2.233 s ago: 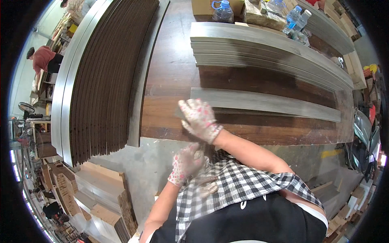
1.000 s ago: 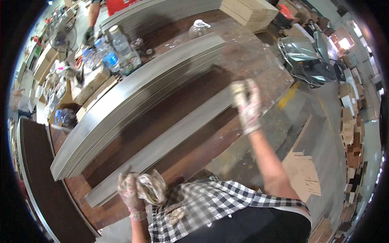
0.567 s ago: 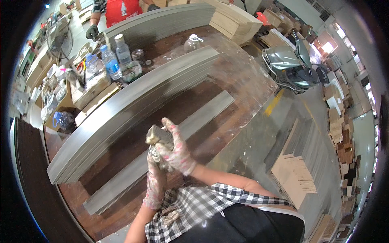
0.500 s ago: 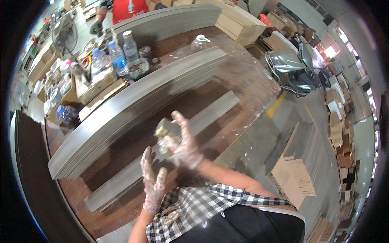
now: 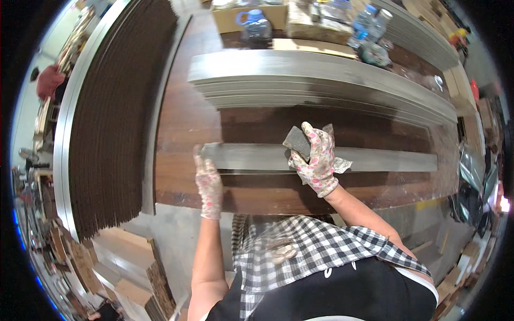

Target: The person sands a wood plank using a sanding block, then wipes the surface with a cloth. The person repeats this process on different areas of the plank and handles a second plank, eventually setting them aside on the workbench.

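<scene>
A long, narrow grey board (image 5: 385,159) lies across the brown table, on at least one more board beneath it. My left hand (image 5: 208,184), in a flowered glove, is at the board's left end. Its fingers are stretched out, slightly blurred, and hold nothing. Over the middle of the board, my right hand (image 5: 319,163) in a matching glove grips a dark grey block (image 5: 297,142) between thumb and fingers. Crumpled whitish material (image 5: 342,165) pokes out beside that palm; whether it is cloth or paper I cannot tell.
Behind the board runs a long stack of grey boards (image 5: 321,69). A tall stack of dark-edged boards (image 5: 115,117) stands at the left. Water bottles (image 5: 369,27), a blue-handled jug (image 5: 256,27) and a cardboard box (image 5: 227,20) occupy the back of the brown table (image 5: 179,160).
The view has swung left, bringing the tall left stack fully in. My left hand has reached the board's left end, while my right hand has lowered over its middle with the grey block.
</scene>
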The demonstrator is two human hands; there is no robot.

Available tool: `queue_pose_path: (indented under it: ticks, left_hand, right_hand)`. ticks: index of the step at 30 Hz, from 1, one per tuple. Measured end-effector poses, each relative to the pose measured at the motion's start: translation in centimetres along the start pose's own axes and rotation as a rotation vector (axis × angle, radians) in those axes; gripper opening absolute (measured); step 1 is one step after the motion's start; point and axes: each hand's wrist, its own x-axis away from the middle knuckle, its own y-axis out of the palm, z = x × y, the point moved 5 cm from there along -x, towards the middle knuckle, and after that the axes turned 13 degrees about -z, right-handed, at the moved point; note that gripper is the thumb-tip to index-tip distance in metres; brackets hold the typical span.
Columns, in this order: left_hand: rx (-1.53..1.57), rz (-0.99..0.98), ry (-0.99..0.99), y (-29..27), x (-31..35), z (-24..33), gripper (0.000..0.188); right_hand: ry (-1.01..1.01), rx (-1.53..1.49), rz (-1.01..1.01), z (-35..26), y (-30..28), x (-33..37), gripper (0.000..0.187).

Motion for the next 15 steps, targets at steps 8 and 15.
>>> queue_pose_path:
  ticks: [8, 15]
  left_hand:
    - [1.360, -0.036, -0.343, 2.3, -0.4, 0.2, 0.087]
    - [0.332, 0.390, 0.237, -2.7, 0.6, 1.2, 0.066]
  right_hand:
    - [-0.163, -0.338, -0.239, -13.3, 13.1, -8.1, 0.081]
    - [-0.152, -0.268, -0.140, -8.4, 9.4, -5.1, 0.092]
